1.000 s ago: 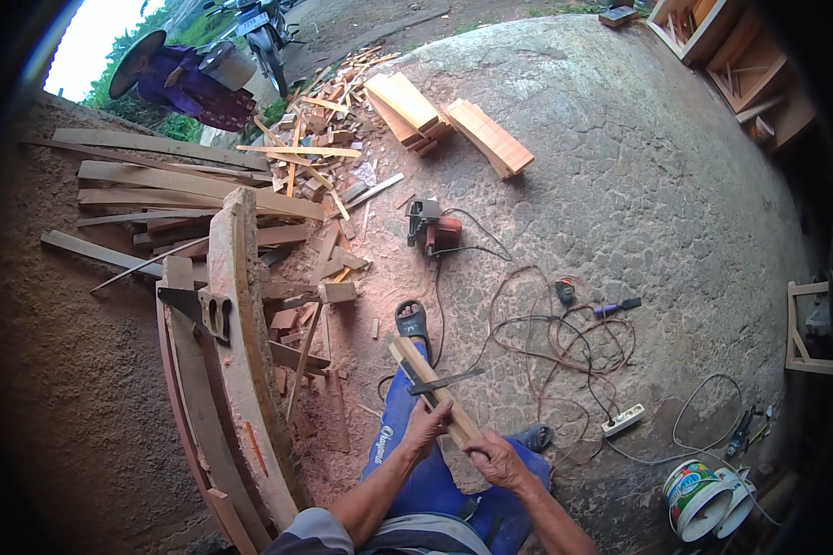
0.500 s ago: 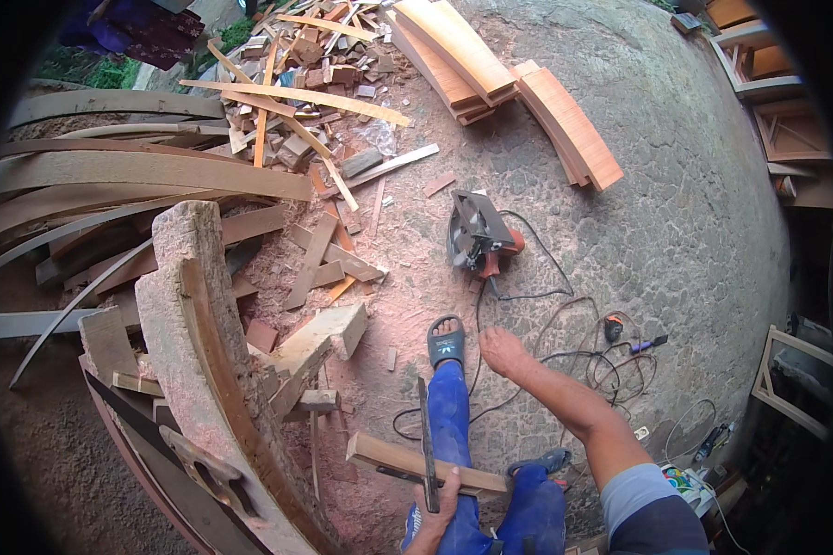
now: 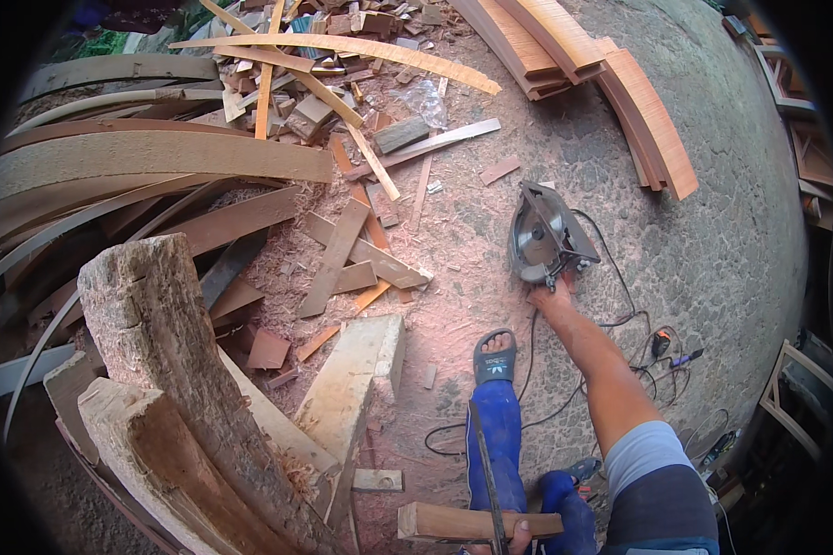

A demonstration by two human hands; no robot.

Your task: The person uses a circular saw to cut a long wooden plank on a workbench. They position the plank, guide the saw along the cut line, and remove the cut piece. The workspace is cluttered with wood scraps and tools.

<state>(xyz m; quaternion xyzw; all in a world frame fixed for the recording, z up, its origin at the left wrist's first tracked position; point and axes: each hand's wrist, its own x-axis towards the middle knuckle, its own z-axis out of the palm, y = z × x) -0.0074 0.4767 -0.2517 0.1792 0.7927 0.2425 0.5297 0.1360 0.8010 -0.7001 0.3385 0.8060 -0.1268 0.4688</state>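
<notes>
Open ground: bare stone-paved floor runs from the scene's middle out to the right, dusted with sawdust; it is the widest free stretch. A tangle of black cables crosses it on the near right.

Left edge: stacked curved planks and, nearer, a tall rough timber post close off that side. Loose offcuts litter the middle left. A thick pale block lies just beside the post's near side.

Far edge: scrap pile at far left; curved reddish boards stacked at far right.

Right edge: wooden frames, partly cut off by the picture's rim.

Circular saw: rests on the floor right of centre, blade disc turned upward, cord trailing toward the near side.

Right hand: arm stretched far forward, the hand at the saw's near edge and touching it. Whether the fingers are closed round a handle cannot be told.

Left hand: at the near edge, mostly out of frame; a fingertip shows against a short wooden piece and a thin dark blade or strip standing across it. Grip not clear.

Sandalled foot in blue trousers sits just left of the right forearm.
</notes>
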